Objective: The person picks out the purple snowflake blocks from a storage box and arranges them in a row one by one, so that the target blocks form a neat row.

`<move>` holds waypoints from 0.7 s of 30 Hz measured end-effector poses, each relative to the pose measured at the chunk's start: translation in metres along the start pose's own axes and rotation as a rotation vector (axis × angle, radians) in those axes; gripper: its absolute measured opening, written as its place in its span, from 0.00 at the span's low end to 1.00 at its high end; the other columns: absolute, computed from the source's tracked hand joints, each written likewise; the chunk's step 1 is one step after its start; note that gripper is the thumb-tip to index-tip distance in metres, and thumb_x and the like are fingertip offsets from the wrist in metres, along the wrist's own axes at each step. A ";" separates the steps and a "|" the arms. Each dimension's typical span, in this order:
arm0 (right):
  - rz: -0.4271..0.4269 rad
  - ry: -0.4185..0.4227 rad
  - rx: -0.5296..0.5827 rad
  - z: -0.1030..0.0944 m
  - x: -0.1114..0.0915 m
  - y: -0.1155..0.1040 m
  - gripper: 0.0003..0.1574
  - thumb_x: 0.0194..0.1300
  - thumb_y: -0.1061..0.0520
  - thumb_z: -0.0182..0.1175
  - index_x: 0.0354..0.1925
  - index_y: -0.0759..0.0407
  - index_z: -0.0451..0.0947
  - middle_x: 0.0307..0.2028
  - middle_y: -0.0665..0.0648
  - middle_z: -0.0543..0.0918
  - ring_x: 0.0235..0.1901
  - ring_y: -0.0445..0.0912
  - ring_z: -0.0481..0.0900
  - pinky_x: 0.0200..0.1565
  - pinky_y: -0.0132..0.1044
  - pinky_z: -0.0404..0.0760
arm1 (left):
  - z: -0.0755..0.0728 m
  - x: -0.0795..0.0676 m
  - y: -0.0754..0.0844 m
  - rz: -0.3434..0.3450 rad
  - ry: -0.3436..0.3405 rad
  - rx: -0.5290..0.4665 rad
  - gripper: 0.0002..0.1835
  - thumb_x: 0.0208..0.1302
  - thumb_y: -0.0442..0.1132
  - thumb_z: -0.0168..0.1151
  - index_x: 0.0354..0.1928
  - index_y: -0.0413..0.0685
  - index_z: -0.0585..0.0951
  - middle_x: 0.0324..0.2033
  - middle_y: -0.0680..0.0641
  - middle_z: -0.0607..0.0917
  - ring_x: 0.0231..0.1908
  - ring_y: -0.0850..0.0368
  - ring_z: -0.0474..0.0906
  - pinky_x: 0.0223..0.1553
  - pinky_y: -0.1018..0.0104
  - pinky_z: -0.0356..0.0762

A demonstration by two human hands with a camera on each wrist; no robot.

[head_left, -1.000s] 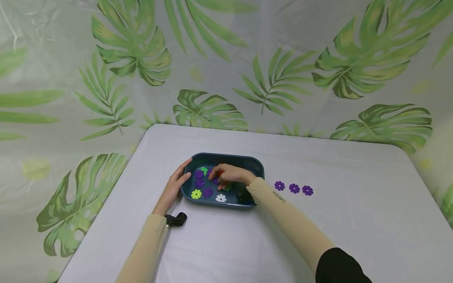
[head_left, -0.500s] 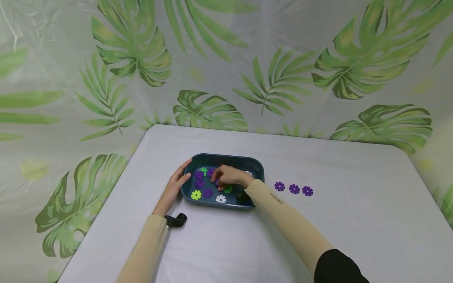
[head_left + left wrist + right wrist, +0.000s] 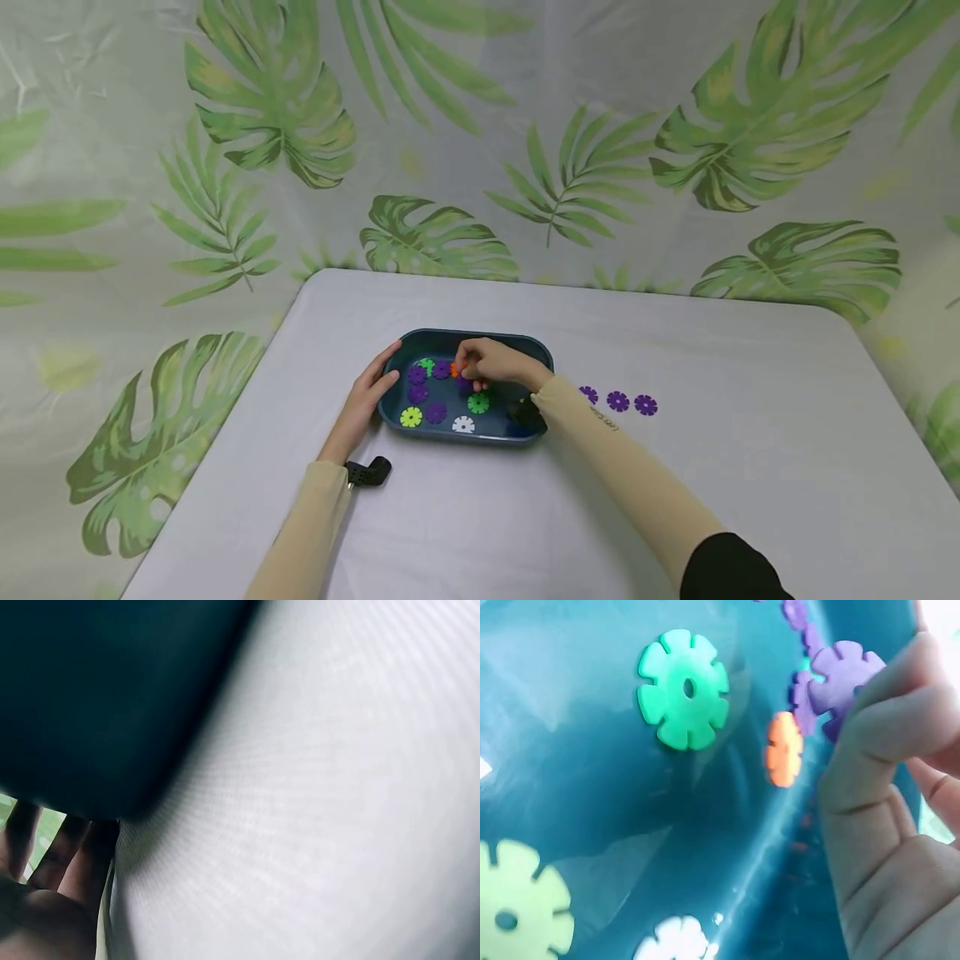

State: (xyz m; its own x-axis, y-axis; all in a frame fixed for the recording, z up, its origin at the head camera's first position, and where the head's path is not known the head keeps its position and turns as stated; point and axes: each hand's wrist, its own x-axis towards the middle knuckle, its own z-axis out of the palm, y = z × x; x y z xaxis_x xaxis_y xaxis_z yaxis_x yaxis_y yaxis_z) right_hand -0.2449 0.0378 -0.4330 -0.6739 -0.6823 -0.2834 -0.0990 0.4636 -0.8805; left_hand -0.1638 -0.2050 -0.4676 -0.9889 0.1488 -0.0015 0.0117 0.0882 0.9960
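Note:
My right hand (image 3: 498,362) is over the dark teal tray (image 3: 431,434) in the head view. Between its thumb and fingers it pinches a purple notched plastic disc (image 3: 844,679), seen in the right wrist view. Beneath lie an orange disc (image 3: 784,750) and a green disc (image 3: 682,688). My left hand (image 3: 365,404) rests against the tray's left end, fingers fairly straight along the outside, thumb at the rim. In the left wrist view its fingers (image 3: 79,859) are partly hidden behind the tray wall.
Several more purple discs (image 3: 417,393) lie in the tray, with a yellow one (image 3: 411,417) and a white one (image 3: 463,424). Right of the tray, three purple discs (image 3: 618,402) lie in a row on the white tablecloth (image 3: 750,442). A leaf-patterned curtain (image 3: 600,67) hangs behind.
My right hand has reached down among the discs, taken hold of a purple one and risen slightly to the right with it. The left hand stays at the tray's end.

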 end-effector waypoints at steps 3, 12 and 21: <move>-0.043 0.004 0.003 -0.007 -0.009 0.000 0.07 0.68 0.68 0.52 0.44 0.71 0.73 0.27 0.56 0.75 0.17 0.42 0.70 0.24 0.34 0.71 | 0.000 0.000 0.000 0.002 0.002 -0.002 0.27 0.74 0.39 0.48 0.72 0.52 0.61 0.71 0.51 0.58 0.71 0.55 0.46 0.69 0.51 0.42; -0.077 0.094 0.112 -0.033 -0.046 0.012 0.08 0.68 0.64 0.53 0.42 0.68 0.76 0.25 0.56 0.74 0.18 0.44 0.69 0.23 0.35 0.71 | 0.001 0.000 0.000 0.005 0.004 -0.004 0.27 0.74 0.38 0.49 0.72 0.51 0.61 0.71 0.50 0.58 0.71 0.56 0.47 0.69 0.54 0.42; -0.042 0.228 0.165 -0.070 -0.098 0.038 0.12 0.70 0.60 0.53 0.45 0.68 0.74 0.31 0.61 0.74 0.20 0.45 0.71 0.24 0.35 0.75 | 0.001 0.000 0.001 0.001 0.001 -0.012 0.27 0.74 0.36 0.47 0.72 0.50 0.61 0.72 0.50 0.57 0.71 0.56 0.46 0.69 0.55 0.42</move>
State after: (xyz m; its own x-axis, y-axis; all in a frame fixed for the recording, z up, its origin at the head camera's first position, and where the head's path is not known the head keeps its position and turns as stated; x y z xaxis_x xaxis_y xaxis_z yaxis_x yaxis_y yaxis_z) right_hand -0.2339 0.1614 -0.4118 -0.8207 -0.5456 -0.1693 -0.0224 0.3268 -0.9448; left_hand -0.1638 -0.2036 -0.4670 -0.9890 0.1477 -0.0004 0.0110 0.0762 0.9970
